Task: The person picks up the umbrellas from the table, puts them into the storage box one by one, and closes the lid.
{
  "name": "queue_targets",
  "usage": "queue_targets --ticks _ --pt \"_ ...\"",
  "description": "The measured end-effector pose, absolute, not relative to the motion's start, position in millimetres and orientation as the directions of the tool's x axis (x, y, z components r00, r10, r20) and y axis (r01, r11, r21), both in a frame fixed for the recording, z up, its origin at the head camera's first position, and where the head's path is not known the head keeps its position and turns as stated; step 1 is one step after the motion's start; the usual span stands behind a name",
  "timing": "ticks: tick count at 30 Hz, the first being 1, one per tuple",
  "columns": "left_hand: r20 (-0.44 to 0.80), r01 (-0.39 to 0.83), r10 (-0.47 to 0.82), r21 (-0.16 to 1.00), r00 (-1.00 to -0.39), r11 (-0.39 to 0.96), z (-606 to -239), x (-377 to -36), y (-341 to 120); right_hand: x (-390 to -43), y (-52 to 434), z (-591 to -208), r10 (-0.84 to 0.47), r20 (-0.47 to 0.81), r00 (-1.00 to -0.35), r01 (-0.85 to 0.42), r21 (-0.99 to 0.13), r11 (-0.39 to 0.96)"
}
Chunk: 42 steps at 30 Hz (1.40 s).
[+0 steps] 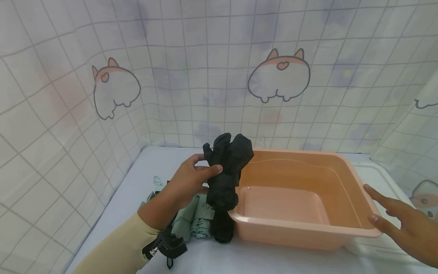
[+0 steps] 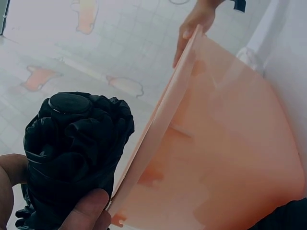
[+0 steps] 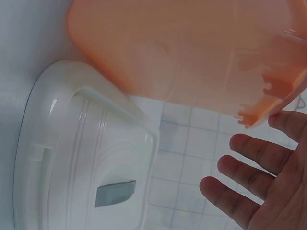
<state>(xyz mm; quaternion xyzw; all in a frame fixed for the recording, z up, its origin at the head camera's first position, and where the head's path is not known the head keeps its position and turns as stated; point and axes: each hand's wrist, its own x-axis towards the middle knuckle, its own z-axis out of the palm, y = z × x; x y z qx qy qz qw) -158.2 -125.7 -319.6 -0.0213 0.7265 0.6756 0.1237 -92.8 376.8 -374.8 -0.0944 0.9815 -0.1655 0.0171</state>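
Left hand (image 1: 186, 182) grips black folded umbrella (image 1: 226, 171) upright, fingers curled round it — just at 9 o'clock of orange basin (image 1: 301, 198), above green umbrella (image 1: 195, 219). Right hand (image 1: 407, 224) — fingers straight, touching basin's rim at 3 o'clock; white lid (image 3: 81, 158) beneath.

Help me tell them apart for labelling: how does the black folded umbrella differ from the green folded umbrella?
The black umbrella is held upright, gripped by the left hand beside the orange basin; the green umbrella lies flat on the table, with no hand gripping it. The black one is dark and loosely bunched, the green one pale and partly hidden behind the left hand. Both are folded shut, left of the basin.
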Motion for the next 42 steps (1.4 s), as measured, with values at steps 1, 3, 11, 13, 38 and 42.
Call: queue_targets --ticks 1,3,11,13,38,42 --pt "-0.209 -0.199 0.136 0.976 -0.968 0.088 -319.6 -158.3 -125.2 -92.8 376.9 -375.0 -0.191 -0.002 -0.982 -0.180 -0.329 0.927" --pt "-0.210 -0.199 0.134 0.976 -0.968 0.092 -319.4 -158.4 -124.2 -92.9 377.2 -375.6 -0.193 -0.001 -0.981 -0.182 -0.331 0.926" --pt "-0.218 -0.205 0.122 0.973 -0.968 0.109 -320.0 -159.4 -120.4 -94.5 380.8 -378.4 -0.192 -0.002 -0.981 -0.180 -0.331 0.926" --pt "-0.216 -0.203 0.120 0.973 -0.969 0.113 -320.2 -159.3 -119.5 -94.9 381.8 -379.6 -0.190 -0.003 -0.982 -0.178 -0.331 0.927" --pt "-0.228 -0.218 0.170 0.973 -0.959 0.076 -318.2 -156.3 -123.3 -89.6 382.2 -380.4 -0.217 0.031 -0.976 -0.214 -0.347 0.913" --pt "-0.229 -0.218 0.163 0.972 -0.960 0.084 -321.1 -155.8 -129.3 -90.2 380.9 -379.7 -0.214 0.026 -0.977 -0.210 -0.340 0.917"
